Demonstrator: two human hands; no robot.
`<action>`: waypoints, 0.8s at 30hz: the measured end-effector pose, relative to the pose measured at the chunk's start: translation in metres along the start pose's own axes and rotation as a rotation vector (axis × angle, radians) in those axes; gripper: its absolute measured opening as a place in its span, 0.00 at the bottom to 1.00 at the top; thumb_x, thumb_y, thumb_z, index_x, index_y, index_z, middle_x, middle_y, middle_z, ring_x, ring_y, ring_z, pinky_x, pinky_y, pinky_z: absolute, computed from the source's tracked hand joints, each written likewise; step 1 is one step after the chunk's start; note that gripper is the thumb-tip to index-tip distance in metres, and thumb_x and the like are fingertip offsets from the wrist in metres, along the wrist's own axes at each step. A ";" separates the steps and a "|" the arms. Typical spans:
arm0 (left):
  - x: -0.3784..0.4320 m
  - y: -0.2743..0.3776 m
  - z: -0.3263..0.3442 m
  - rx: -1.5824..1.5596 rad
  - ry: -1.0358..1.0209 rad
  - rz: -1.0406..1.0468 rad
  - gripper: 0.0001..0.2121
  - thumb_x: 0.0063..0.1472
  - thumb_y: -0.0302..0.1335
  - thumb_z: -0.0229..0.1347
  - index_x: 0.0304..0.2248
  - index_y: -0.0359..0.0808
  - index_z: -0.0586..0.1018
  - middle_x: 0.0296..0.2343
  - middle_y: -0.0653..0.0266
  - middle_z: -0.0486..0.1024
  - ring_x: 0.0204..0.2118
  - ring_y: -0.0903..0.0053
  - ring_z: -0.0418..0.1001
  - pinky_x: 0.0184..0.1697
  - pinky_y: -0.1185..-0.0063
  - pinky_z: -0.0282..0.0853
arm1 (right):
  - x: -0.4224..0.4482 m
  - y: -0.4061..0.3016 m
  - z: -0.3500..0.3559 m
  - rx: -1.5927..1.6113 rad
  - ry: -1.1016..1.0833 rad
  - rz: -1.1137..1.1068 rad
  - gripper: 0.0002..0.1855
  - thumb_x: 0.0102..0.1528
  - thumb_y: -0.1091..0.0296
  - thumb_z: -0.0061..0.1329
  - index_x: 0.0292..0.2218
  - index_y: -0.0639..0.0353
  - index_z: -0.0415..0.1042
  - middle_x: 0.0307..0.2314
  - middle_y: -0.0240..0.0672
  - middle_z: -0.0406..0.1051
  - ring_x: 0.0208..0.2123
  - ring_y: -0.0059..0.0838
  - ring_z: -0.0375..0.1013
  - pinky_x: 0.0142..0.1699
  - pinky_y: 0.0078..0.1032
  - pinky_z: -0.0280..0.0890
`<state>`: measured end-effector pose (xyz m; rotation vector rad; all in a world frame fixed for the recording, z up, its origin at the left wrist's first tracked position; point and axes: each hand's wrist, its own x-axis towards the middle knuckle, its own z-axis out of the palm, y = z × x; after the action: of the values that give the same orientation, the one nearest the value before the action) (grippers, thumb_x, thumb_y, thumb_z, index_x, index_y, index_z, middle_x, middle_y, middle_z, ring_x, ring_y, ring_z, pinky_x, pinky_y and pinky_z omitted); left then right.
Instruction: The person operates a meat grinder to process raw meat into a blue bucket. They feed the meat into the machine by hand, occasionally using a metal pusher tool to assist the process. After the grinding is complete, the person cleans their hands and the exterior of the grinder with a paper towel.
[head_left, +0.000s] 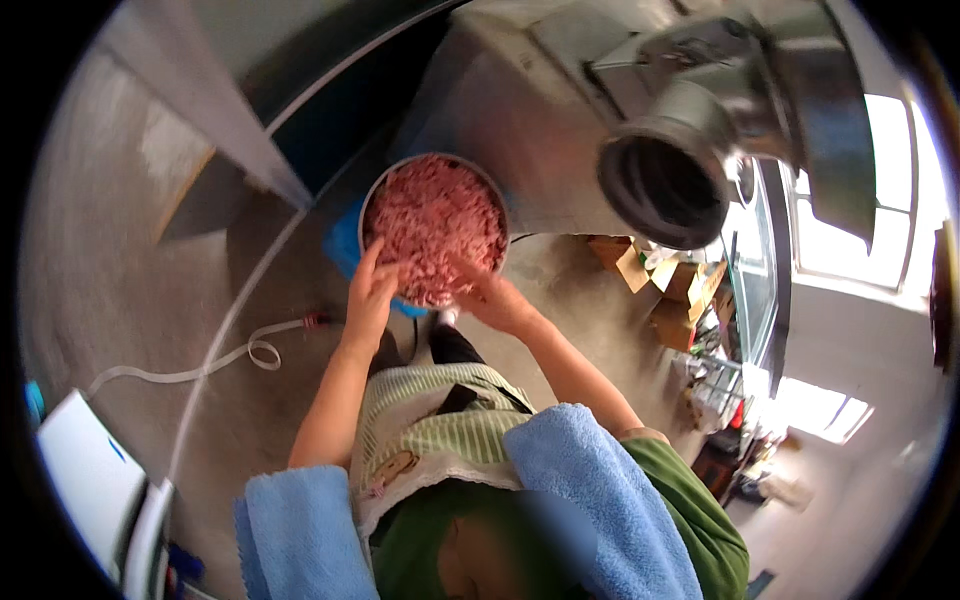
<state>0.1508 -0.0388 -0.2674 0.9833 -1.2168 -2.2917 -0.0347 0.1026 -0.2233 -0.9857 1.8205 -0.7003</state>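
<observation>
A round metal bowl (363, 217) full of ground meat (439, 217) is in front of me. My left hand (371, 296) is at the near left rim, thumb and fingers apart, its fingertips over the meat. At the near right rim, my right hand (495, 300) reaches over the edge with its fingers stretched out and blurred. Neither hand is seen holding anything; whether the fingertips touch the meat or rim cannot be told. Something blue (343, 238) shows beneath the bowl, mostly hidden by it. Beyond stands a large metal machine, likely a meat grinder, with a round open outlet (660, 184).
A pale hose or strap (217, 367) loops across the concrete floor (300, 285) on the left. Open cardboard boxes (679, 300) and clutter lie at the right. A white box-like object (90, 465) stands at lower left. A blue towel (592, 487) hangs over my shoulders.
</observation>
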 end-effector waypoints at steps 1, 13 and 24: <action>-0.005 0.006 0.002 0.047 -0.001 -0.032 0.28 0.66 0.27 0.48 0.63 0.41 0.54 0.45 0.59 0.75 0.48 0.74 0.72 0.51 0.74 0.64 | -0.003 -0.020 -0.004 0.408 -0.093 -0.014 0.35 0.58 0.68 0.49 0.63 0.53 0.51 0.35 0.39 0.74 0.32 0.32 0.76 0.39 0.29 0.71; -0.019 0.020 0.156 0.177 -0.190 0.174 0.25 0.65 0.20 0.44 0.61 0.33 0.56 0.38 0.60 0.77 0.27 0.88 0.69 0.28 0.88 0.64 | -0.118 -0.018 -0.109 0.217 0.092 -0.120 0.26 0.59 0.72 0.47 0.58 0.56 0.62 0.34 0.35 0.75 0.36 0.22 0.73 0.43 0.23 0.68; 0.042 0.068 0.419 1.243 0.057 1.116 0.12 0.54 0.22 0.56 0.40 0.36 0.76 0.36 0.57 0.72 0.41 0.60 0.70 0.45 0.67 0.67 | -0.303 0.169 -0.233 0.654 0.530 -0.009 0.21 0.61 0.73 0.45 0.55 0.62 0.64 0.37 0.36 0.73 0.37 0.21 0.73 0.44 0.22 0.70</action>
<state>-0.1817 0.1380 -0.0663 0.3673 -2.3523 -0.5397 -0.2250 0.4610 -0.1229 -0.3861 1.8114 -1.5492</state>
